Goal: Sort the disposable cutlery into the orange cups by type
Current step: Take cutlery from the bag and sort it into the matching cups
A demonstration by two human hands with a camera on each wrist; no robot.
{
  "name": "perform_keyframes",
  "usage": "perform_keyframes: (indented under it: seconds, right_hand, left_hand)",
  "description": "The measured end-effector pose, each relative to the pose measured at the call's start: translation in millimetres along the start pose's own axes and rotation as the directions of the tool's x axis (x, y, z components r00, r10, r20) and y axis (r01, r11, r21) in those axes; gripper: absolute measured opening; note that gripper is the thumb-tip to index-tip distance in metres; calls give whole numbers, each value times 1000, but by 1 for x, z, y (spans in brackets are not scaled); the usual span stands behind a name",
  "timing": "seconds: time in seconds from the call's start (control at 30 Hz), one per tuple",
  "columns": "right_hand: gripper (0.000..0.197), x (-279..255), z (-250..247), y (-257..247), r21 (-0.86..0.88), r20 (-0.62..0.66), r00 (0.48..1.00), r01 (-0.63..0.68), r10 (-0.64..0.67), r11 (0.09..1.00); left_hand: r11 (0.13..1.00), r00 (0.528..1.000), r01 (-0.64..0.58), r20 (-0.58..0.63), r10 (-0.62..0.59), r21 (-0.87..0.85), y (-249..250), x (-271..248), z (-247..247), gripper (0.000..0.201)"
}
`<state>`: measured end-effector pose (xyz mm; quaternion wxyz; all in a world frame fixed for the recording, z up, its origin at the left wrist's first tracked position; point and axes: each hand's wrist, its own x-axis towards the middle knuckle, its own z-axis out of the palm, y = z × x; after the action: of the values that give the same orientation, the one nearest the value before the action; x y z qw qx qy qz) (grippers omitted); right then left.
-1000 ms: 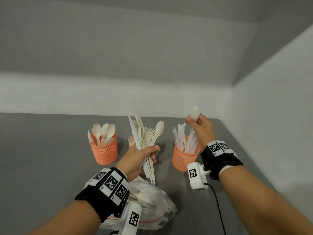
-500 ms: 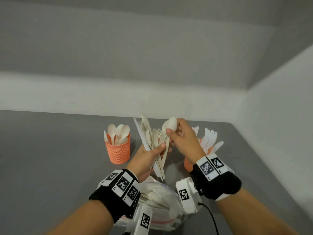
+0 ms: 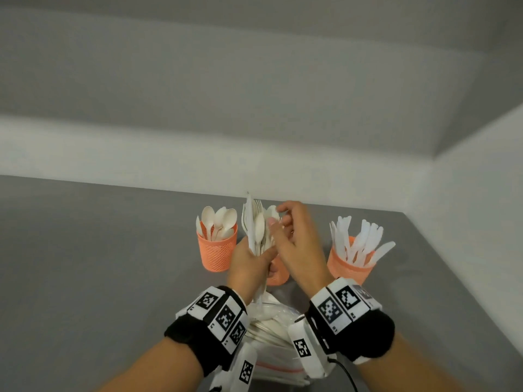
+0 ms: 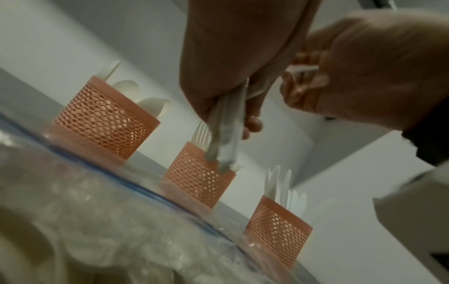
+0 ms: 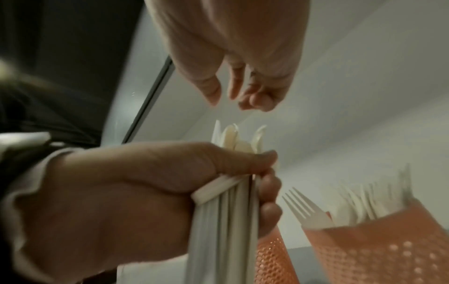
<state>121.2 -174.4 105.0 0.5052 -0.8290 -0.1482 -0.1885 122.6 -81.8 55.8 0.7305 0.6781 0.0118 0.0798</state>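
My left hand [image 3: 260,258] grips an upright bundle of white cutlery [image 3: 256,224] by the handles, held above the middle orange cup [image 3: 278,275]. The bundle holds spoons, forks and knives. My right hand [image 3: 278,216] hovers at the bundle's tips with its fingers loosely curled. In the right wrist view a small gap shows between those fingertips [image 5: 257,101] and the bundle [image 5: 230,221]. The left cup [image 3: 216,253] holds spoons and the right cup [image 3: 348,267] holds knives. The middle cup [image 4: 196,176] holds forks; in the head view my hands mostly hide it.
A clear zip bag [image 3: 271,335] with more white cutlery lies on the grey table [image 3: 99,264] under my wrists. Walls close the table at the back and on the right, just past the knife cup.
My right hand has come from above the knife cup leftward to the bundle in my left hand. My left hand has kept its grip, now holding the bundle more upright.
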Motion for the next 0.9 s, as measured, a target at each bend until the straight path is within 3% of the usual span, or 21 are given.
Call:
perform_keyframes:
  seconds: [0.13, 0.27, 0.4, 0.53, 0.63, 0.9]
  right_hand:
    - [24, -7, 17, -2, -83, 155, 987, 52, -39, 995]
    - [28, -3, 21, 2, -113, 102, 995, 8, 4, 994]
    - [41, -2, 17, 7, -71, 131, 989, -57, 66, 996]
    - [26, 2, 9, 9, 121, 246, 935, -291, 255, 949]
    - [21, 2, 3, 11, 261, 350, 869, -448, 349, 855]
    - [30, 1, -14, 13, 413, 419, 821, -553, 388, 724]
  left_hand:
    - [1000, 999, -15, -29, 16, 8, 8, -4, 4, 30]
    - [996, 994, -83, 68, 80, 45, 11, -15, 0, 11]
    - [1000, 991, -13, 134, 11, 10, 5, -14, -7, 46]
    - [965, 969, 156, 220, -108, -211, 5, -15, -10, 46]
    - [929, 959, 237, 221, -178, -283, 7, -15, -10, 27]
    - [916, 944, 251, 288, -161, -312, 15, -10, -6, 30]
